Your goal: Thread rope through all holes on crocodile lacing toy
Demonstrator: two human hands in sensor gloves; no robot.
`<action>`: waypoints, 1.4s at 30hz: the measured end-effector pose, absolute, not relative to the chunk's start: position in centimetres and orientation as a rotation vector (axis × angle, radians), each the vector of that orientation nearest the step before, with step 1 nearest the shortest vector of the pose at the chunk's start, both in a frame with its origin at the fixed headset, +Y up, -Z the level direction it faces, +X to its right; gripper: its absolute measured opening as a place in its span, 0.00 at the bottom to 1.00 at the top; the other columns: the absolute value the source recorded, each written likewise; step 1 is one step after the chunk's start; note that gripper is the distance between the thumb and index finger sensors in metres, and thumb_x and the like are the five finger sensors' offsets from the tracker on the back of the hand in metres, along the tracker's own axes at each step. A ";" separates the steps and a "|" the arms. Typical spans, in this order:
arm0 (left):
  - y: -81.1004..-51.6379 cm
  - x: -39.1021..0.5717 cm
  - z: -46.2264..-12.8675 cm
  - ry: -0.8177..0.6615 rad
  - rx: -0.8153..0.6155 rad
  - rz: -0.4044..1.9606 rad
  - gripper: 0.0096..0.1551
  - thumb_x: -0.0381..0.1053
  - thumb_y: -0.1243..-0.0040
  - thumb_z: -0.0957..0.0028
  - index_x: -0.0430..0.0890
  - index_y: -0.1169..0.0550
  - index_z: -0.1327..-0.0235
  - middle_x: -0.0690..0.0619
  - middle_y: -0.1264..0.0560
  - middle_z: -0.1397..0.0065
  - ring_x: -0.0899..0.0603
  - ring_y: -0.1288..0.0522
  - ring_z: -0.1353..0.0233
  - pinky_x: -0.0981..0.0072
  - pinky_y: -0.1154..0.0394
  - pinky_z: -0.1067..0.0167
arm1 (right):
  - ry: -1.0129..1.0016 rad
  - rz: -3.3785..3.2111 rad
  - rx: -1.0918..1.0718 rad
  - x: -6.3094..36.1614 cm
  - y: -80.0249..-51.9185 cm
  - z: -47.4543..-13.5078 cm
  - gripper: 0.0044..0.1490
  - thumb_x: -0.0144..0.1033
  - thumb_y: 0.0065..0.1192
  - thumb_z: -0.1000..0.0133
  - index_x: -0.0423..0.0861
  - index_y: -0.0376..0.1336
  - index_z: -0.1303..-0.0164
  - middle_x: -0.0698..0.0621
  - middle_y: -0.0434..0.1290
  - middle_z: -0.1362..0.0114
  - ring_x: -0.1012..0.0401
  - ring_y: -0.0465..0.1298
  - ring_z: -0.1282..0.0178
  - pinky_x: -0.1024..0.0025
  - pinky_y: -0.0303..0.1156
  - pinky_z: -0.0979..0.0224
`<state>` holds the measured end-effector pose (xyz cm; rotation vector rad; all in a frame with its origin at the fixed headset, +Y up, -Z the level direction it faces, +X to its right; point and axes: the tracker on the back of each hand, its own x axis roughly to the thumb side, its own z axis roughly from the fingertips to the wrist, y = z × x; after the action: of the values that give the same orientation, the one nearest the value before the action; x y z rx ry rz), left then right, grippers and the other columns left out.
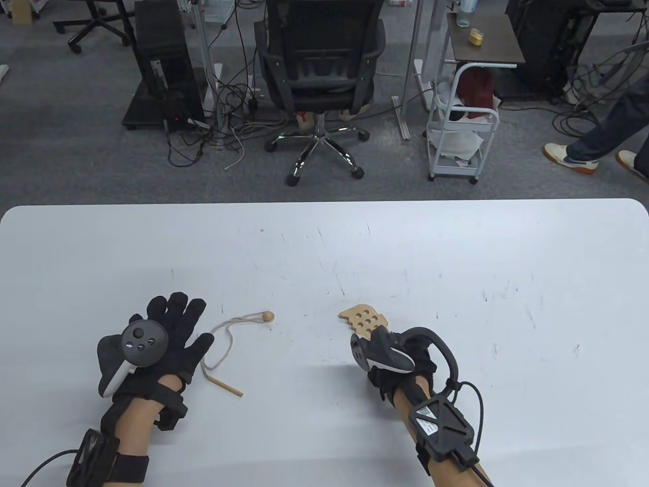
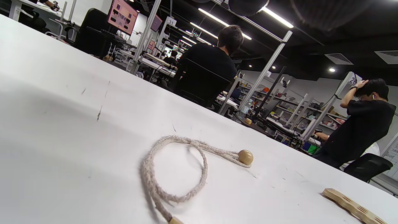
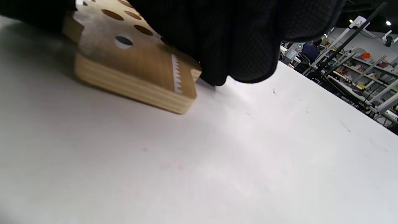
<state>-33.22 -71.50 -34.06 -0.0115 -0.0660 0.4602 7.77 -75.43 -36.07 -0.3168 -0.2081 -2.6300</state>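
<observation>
1. The left hand (image 1: 152,345) lies flat on the white counter (image 1: 456,284), fingers spread and holding nothing.
2. The rope (image 1: 228,337) lies loose just to its right, with a bead (image 1: 267,317) at its far end and a wooden needle (image 1: 225,386) at its near end.
3. The right hand (image 1: 390,355) covers the near end of the wooden crocodile (image 1: 364,319), fingers on it; whether they grip it, I cannot tell.
</observation>
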 end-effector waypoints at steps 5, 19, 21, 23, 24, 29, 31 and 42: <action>-71.5 -33.2 -34.1 -0.068 -0.010 0.462 0.44 0.75 0.47 0.55 0.73 0.43 0.22 0.64 0.54 0.12 0.42 0.63 0.11 0.36 0.67 0.22 | -0.142 -2.580 -0.351 7.1 -75.7 -35.8 0.54 0.66 0.52 0.53 0.28 0.64 0.40 0.31 0.79 0.41 0.38 0.80 0.42 0.38 0.69 0.37; -71.5 -33.2 -34.0 -0.065 -0.003 0.470 0.44 0.75 0.47 0.54 0.72 0.43 0.22 0.63 0.54 0.12 0.42 0.63 0.11 0.36 0.67 0.22 | -0.103 -2.661 -0.289 8.4 -76.1 -36.0 0.45 0.52 0.58 0.51 0.31 0.58 0.35 0.37 0.78 0.39 0.42 0.80 0.39 0.43 0.72 0.35; -71.6 -33.2 -34.1 -0.065 -0.009 0.470 0.44 0.75 0.47 0.54 0.72 0.43 0.22 0.63 0.54 0.12 0.42 0.63 0.11 0.35 0.67 0.22 | -0.138 -2.697 -0.268 9.2 -76.3 -36.2 0.43 0.48 0.62 0.50 0.32 0.56 0.34 0.38 0.76 0.37 0.43 0.80 0.38 0.45 0.72 0.34; -71.6 -33.2 -34.1 -0.064 -0.012 0.470 0.44 0.75 0.46 0.54 0.72 0.42 0.22 0.63 0.54 0.12 0.42 0.63 0.11 0.35 0.67 0.22 | -0.153 -2.747 -0.271 9.8 -76.3 -36.4 0.43 0.45 0.64 0.50 0.33 0.55 0.33 0.38 0.75 0.36 0.47 0.83 0.42 0.49 0.77 0.37; -71.6 -33.2 -34.1 -0.064 -0.012 0.470 0.44 0.75 0.46 0.54 0.72 0.43 0.22 0.63 0.54 0.12 0.42 0.63 0.11 0.35 0.67 0.22 | -0.162 -2.779 -0.262 10.1 -76.2 -36.4 0.42 0.43 0.64 0.49 0.33 0.55 0.33 0.37 0.74 0.35 0.46 0.83 0.42 0.49 0.77 0.38; -71.5 -33.2 -34.1 -0.063 -0.007 0.467 0.44 0.75 0.46 0.54 0.72 0.42 0.22 0.63 0.54 0.12 0.42 0.63 0.11 0.35 0.67 0.22 | -0.064 -2.832 -0.255 10.8 -74.9 -36.2 0.38 0.42 0.63 0.49 0.38 0.56 0.33 0.40 0.74 0.35 0.46 0.85 0.45 0.50 0.80 0.42; -71.5 -33.2 -34.1 -0.062 -0.007 0.468 0.44 0.75 0.46 0.54 0.72 0.42 0.22 0.63 0.54 0.12 0.42 0.63 0.11 0.35 0.67 0.22 | 0.024 -2.869 -0.255 11.0 -74.1 -36.0 0.36 0.45 0.62 0.49 0.42 0.57 0.33 0.43 0.76 0.37 0.47 0.87 0.48 0.51 0.82 0.46; -71.4 -33.3 -34.1 -0.060 -0.007 0.468 0.44 0.75 0.46 0.54 0.72 0.42 0.22 0.63 0.54 0.12 0.42 0.63 0.11 0.36 0.67 0.22 | 0.440 -3.122 -0.379 11.6 -69.7 -33.8 0.32 0.51 0.56 0.48 0.52 0.59 0.35 0.49 0.82 0.45 0.60 0.94 0.74 0.63 0.89 0.69</action>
<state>-33.28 -71.41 -34.07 -0.0069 -0.0597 0.4680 11.59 -69.74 -33.79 -0.3786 0.4397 -3.1224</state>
